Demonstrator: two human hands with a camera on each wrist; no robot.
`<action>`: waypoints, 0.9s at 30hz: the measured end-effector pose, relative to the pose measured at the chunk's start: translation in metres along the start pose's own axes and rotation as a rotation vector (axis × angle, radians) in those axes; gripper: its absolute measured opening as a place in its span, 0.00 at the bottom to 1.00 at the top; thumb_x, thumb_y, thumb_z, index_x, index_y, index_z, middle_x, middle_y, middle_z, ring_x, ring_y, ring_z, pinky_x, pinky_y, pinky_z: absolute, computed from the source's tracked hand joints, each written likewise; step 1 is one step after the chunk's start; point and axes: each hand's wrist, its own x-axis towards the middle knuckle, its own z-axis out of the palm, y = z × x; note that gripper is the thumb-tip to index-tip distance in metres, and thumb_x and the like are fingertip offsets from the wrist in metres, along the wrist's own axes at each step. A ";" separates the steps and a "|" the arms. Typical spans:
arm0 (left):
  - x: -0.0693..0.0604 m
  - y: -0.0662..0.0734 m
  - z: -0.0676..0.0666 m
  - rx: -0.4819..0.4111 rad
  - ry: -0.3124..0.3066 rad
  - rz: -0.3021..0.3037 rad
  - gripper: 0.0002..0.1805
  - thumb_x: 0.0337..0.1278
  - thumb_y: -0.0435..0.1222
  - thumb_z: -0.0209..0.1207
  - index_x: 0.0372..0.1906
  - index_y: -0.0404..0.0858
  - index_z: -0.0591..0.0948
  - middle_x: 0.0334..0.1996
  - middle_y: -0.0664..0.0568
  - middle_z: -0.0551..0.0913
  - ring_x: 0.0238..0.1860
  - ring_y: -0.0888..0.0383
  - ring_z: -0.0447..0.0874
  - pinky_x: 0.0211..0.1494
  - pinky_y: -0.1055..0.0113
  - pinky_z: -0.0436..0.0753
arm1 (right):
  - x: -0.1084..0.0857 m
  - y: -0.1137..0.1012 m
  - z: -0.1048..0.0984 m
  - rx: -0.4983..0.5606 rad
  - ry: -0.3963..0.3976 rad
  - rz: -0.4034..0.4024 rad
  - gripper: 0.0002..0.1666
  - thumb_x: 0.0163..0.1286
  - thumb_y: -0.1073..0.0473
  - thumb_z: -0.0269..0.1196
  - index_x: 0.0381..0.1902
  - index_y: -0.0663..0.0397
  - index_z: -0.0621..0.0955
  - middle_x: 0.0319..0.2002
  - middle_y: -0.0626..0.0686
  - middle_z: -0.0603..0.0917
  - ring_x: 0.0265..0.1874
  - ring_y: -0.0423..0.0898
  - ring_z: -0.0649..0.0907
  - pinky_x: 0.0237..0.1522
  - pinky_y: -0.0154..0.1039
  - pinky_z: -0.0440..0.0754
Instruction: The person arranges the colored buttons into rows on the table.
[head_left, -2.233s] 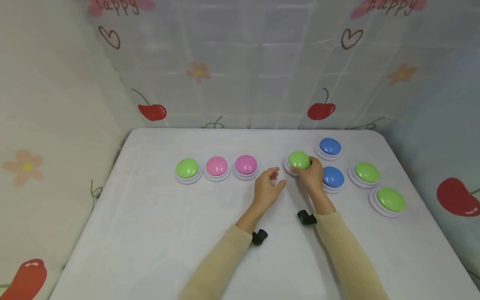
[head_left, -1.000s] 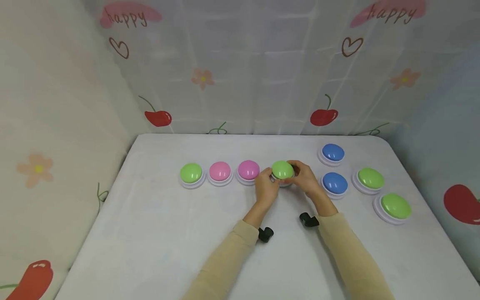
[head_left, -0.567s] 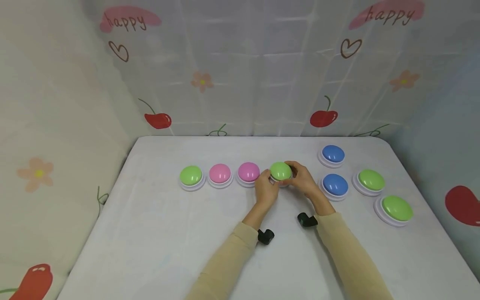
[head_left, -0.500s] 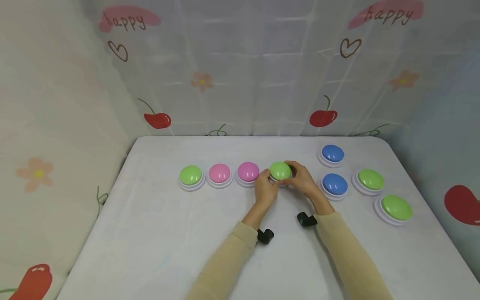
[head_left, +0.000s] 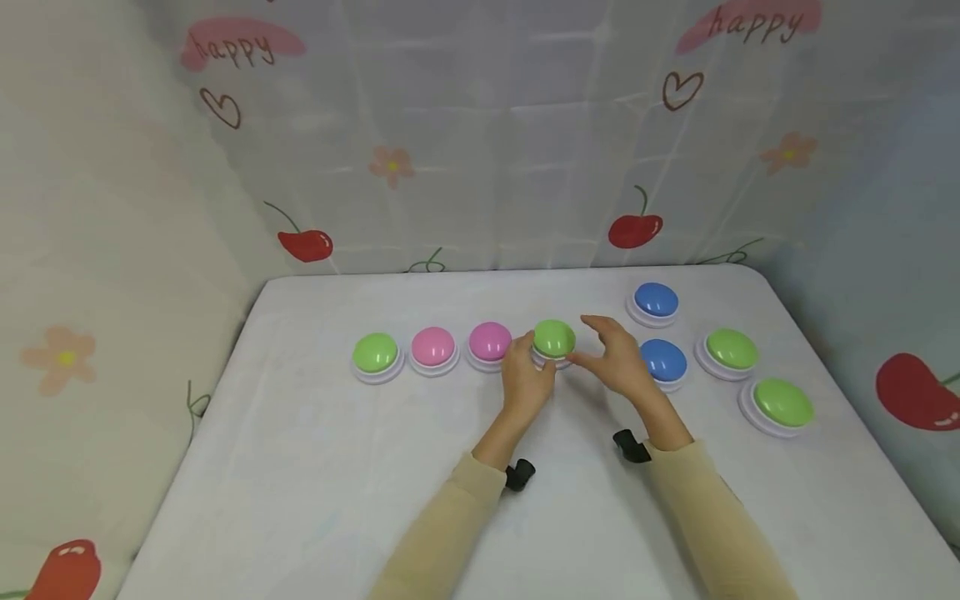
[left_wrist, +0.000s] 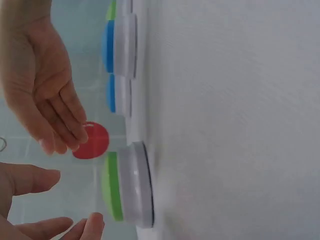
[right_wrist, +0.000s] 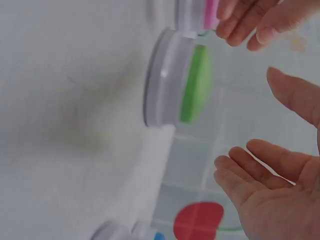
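- On the left of the white table (head_left: 337, 483), a leftmost green button (head_left: 376, 353), a pink button (head_left: 432, 347) and a magenta button (head_left: 490, 342) sit in a row.
- The left hand (head_left: 527, 379) is just beside the central green button, thumb and fingers apart, clasping nothing.
- The central green button (head_left: 554, 338) stands on the table at the row's right end, near the magenta one. Letting go of it there looks like the step in hand. Two seconds ago it was nearer the blue ones.
- The right hand (head_left: 618, 360) is spread too, drawn off rightward; half a second ago its fingers held the button's side. Next, I'd judge, both hands need to clear it without nudging.
- Further right, a back blue button (head_left: 656, 299), a front blue button (head_left: 663, 360), a back green button (head_left: 732, 348) and a front green button (head_left: 783, 402) stay where they were.
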 end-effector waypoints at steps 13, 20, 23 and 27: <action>-0.044 0.050 -0.017 -0.359 -0.402 -0.086 0.22 0.53 0.29 0.66 0.56 0.34 0.81 0.42 0.46 0.86 0.45 0.55 0.85 0.45 0.77 0.83 | -0.065 0.051 -0.067 0.231 0.327 0.254 0.48 0.61 0.57 0.71 0.74 0.58 0.61 0.72 0.61 0.65 0.72 0.58 0.65 0.74 0.47 0.62; -0.060 0.056 -0.014 -0.323 -0.495 -0.035 0.22 0.54 0.30 0.66 0.57 0.35 0.80 0.43 0.46 0.86 0.46 0.58 0.85 0.45 0.79 0.81 | -0.067 0.083 -0.066 0.433 0.233 0.312 0.51 0.61 0.63 0.70 0.75 0.62 0.55 0.75 0.65 0.58 0.75 0.58 0.59 0.76 0.51 0.55; -0.064 0.055 -0.012 -0.310 -0.504 -0.007 0.22 0.54 0.30 0.65 0.57 0.34 0.80 0.42 0.46 0.86 0.46 0.55 0.85 0.45 0.79 0.81 | -0.065 0.090 -0.062 0.465 0.215 0.339 0.51 0.61 0.63 0.70 0.75 0.62 0.56 0.74 0.66 0.58 0.74 0.59 0.59 0.76 0.52 0.56; -0.066 0.055 -0.009 -0.300 -0.505 0.024 0.22 0.54 0.30 0.66 0.57 0.34 0.80 0.41 0.46 0.86 0.46 0.54 0.85 0.45 0.78 0.81 | -0.063 0.095 -0.059 0.452 0.197 0.335 0.52 0.59 0.64 0.71 0.75 0.63 0.55 0.74 0.66 0.59 0.73 0.61 0.60 0.74 0.54 0.58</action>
